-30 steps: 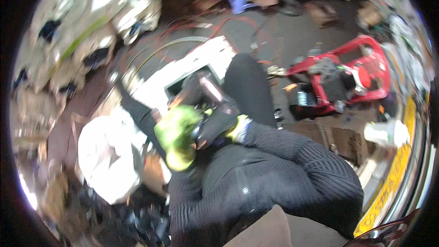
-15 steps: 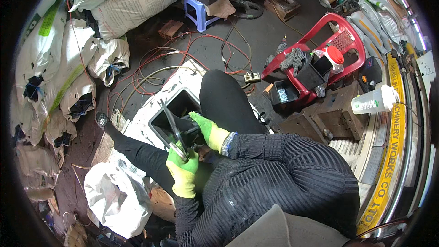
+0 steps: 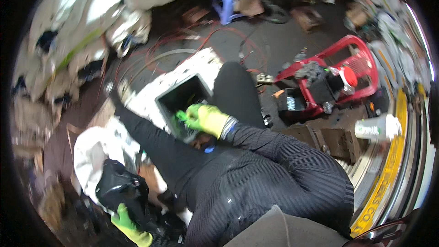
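My left hand (image 3: 130,228), in a yellow-green glove, is at the lower left, closed on a shiny black plastic part (image 3: 120,185). Its thumb shows while the other fingers are hidden. The part hangs over the white sack (image 3: 89,148) beside my left leg. My gloved right hand (image 3: 203,119) is above the near right side of a dark rectangular bin (image 3: 161,103) between my legs. Its fingers are curled together; blur hides what they hold, if anything. The bin's dark inside holds things too dim to name.
The bin stands on a white slab (image 3: 141,89). A red plastic chair (image 3: 361,71) with black containers is at the right, near a white cup (image 3: 377,128). Hoses (image 3: 155,55) lie across the floor. Stuffed sacks (image 3: 98,11) line the left, and a blue stool (image 3: 224,7) stands at the far side.
My left hand has moved from the bin down and left, and the black part is now over the sack. My right hand has stayed by the bin. The view has shifted and blurred.
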`<state>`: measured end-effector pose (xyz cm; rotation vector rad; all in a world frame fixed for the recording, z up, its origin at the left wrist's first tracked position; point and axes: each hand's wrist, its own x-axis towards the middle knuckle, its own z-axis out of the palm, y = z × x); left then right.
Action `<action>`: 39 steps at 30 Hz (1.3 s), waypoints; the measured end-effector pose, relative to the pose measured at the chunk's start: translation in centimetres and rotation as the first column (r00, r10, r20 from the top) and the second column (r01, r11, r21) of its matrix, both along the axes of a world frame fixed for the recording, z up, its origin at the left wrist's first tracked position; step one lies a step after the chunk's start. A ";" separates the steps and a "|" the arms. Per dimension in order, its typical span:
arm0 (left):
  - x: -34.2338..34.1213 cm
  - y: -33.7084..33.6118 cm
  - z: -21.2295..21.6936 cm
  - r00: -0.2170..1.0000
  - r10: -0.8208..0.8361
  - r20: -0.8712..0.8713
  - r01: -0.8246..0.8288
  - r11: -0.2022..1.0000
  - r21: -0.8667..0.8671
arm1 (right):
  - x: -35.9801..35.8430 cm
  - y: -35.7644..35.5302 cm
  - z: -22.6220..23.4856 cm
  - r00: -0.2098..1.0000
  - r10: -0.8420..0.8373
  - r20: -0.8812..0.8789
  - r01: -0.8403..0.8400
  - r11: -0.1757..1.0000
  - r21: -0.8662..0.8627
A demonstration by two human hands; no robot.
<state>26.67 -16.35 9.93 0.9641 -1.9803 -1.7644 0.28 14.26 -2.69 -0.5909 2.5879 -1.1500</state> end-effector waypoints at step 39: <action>17.1 -15.0 -17.7 0.749 0.095 0.656 0.123 0.953 -0.278 | -0.2 -0.8 -3.6 0.949 0.136 0.285 -0.139 0.990 -0.010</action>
